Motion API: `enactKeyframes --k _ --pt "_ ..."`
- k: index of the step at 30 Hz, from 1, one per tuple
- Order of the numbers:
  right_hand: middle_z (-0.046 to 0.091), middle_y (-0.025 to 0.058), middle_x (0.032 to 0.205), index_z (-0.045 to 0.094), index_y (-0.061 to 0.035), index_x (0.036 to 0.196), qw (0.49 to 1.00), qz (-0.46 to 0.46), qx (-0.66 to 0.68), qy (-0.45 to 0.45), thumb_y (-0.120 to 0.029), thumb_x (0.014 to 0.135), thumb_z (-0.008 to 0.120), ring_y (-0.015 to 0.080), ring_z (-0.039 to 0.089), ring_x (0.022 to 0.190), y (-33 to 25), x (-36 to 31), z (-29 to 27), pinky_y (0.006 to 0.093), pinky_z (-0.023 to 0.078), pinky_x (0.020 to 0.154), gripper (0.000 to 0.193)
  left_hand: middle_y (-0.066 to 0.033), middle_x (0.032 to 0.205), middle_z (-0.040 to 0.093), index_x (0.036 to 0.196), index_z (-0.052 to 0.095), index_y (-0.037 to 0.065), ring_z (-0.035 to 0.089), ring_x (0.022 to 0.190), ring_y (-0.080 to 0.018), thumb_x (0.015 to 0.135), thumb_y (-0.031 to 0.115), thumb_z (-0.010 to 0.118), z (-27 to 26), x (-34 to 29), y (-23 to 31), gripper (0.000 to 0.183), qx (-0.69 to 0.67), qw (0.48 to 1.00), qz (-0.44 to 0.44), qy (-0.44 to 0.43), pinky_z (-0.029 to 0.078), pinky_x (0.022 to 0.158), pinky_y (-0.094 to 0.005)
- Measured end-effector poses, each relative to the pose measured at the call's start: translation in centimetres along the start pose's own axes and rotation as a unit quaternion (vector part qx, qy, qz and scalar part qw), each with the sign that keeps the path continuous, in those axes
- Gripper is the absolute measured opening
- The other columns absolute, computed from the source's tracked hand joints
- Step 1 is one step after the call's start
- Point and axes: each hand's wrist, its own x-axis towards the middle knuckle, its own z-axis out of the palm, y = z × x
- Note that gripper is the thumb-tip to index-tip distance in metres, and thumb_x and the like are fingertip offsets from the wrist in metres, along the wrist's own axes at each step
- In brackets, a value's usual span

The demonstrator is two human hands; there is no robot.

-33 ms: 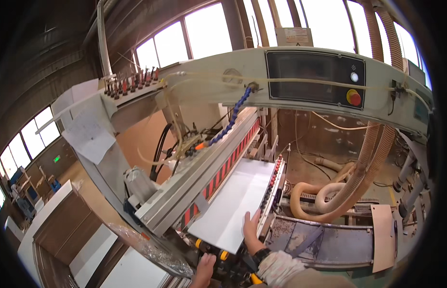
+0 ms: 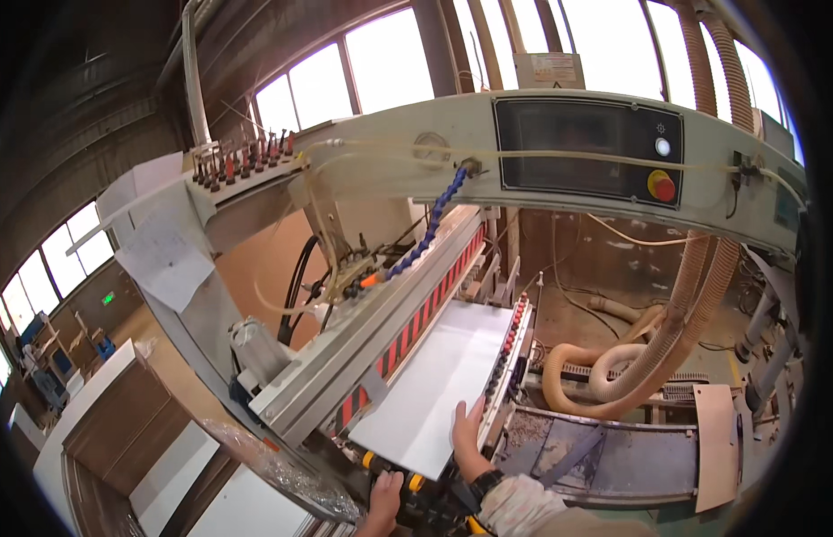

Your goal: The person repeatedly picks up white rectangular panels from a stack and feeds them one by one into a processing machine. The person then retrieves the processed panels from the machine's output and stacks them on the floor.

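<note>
A white rectangular panel [image 2: 439,385] lies flat on the bed of a large woodworking machine, between a red-and-black striped rail [image 2: 408,333] and a row of small red rollers [image 2: 510,336]. My right hand [image 2: 466,431] rests on the panel's near right edge, fingers on top, gripping it. Lower down, my left hand [image 2: 383,501] sits by the yellow knobs [image 2: 415,481] under the panel's near edge. Its fingers are partly hidden.
The machine's beam arches overhead with a dark screen [image 2: 578,148] and a red stop button [image 2: 663,186]. Tan dust hoses [image 2: 631,376] coil at the right. A brown board [image 2: 716,447] leans there. Wooden cabinets [image 2: 112,421] and white boards [image 2: 246,506] stand lower left.
</note>
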Motion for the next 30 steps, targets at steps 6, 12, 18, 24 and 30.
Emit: enactKeyframes --k 6,12,18,24,30 --pt "0.010 0.0240 0.146 0.009 0.0062 0.139 0.999 0.012 -0.016 0.027 -0.024 0.090 0.051 0.0317 0.011 0.136 1.4 0.8 1.2 0.0359 0.009 0.111 0.071 -0.0108 0.096 0.059 0.103 0.052 -0.003 0.054 0.084 -0.0177 0.087 0.029 0.058 3.4 3.0 -1.1 0.036 -0.087 0.995 0.002 0.055 0.043 0.072 -0.0306" --pt "0.037 0.0264 0.132 0.028 -0.0004 0.137 0.971 -0.169 -0.167 0.034 -0.030 0.090 0.053 0.0331 0.038 0.122 5.9 5.6 -3.7 0.0427 0.030 0.102 0.061 -0.0103 0.112 0.059 0.121 0.051 0.003 0.053 0.100 -0.0154 0.087 0.036 0.057 2.1 4.2 -4.8 0.048 -0.049 0.992 0.108 -0.054 0.042 0.084 -0.0292" --pt "0.046 0.0169 0.125 0.037 0.0028 0.129 0.952 -0.144 0.197 -0.187 -0.019 0.094 0.041 0.0230 0.047 0.113 -14.7 -7.0 -1.2 0.0333 0.038 0.098 0.042 -0.0019 0.086 0.062 0.111 0.055 0.006 0.056 0.077 -0.0080 0.093 0.034 0.049 -6.8 -9.2 -5.9 0.034 -0.027 0.987 0.069 -0.140 0.044 0.065 -0.0226" --pt "0.058 0.0102 0.090 0.051 0.0009 0.100 0.686 -0.106 0.183 -0.696 -0.017 0.087 0.055 0.0164 0.058 0.084 -18.5 -29.9 2.4 0.0291 0.048 0.076 0.023 -0.0138 0.102 0.061 0.114 0.052 0.001 0.060 0.091 -0.0255 0.095 0.030 0.039 -28.9 -37.1 -18.8 0.037 -0.212 0.922 -0.075 0.314 0.048 0.082 -0.0343" --pt "0.049 0.0174 0.125 0.022 0.0020 0.137 0.320 0.064 0.076 -0.942 -0.015 0.089 0.055 0.0213 0.057 0.099 -14.7 -55.8 5.3 0.0308 0.046 0.087 0.062 -0.0079 0.069 0.059 0.085 0.053 0.004 0.059 0.056 -0.0164 0.091 0.046 0.036 -49.4 -54.0 -20.0 0.045 -0.186 0.602 0.095 0.771 0.045 0.048 -0.0246"
